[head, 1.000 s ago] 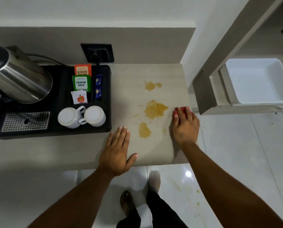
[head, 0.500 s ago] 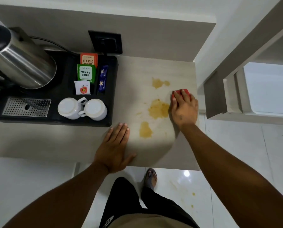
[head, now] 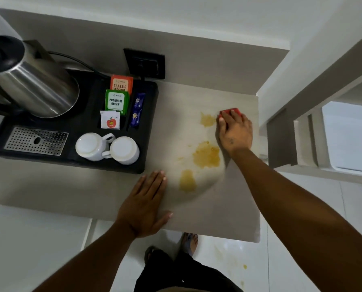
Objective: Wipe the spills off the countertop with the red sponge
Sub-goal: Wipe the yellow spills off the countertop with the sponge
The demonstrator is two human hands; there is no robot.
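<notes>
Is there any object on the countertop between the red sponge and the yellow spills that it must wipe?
Nothing visible. The red sponge, pressed under the right hand, lies right beside the far spill. Only bare countertop separates it from the middle spill and near spill.

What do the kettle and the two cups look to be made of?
Kettle: brushed steel by its streaked shine, with a black, likely plastic lid. Cups: glossy white, probably glazed ceramic; they stand upside down, showing their bases.

Our left hand [head: 143, 204] lies flat, fingers spread; our right hand [head: 235, 130] presses palm-down, fingers seemingly curled a bit.
</notes>
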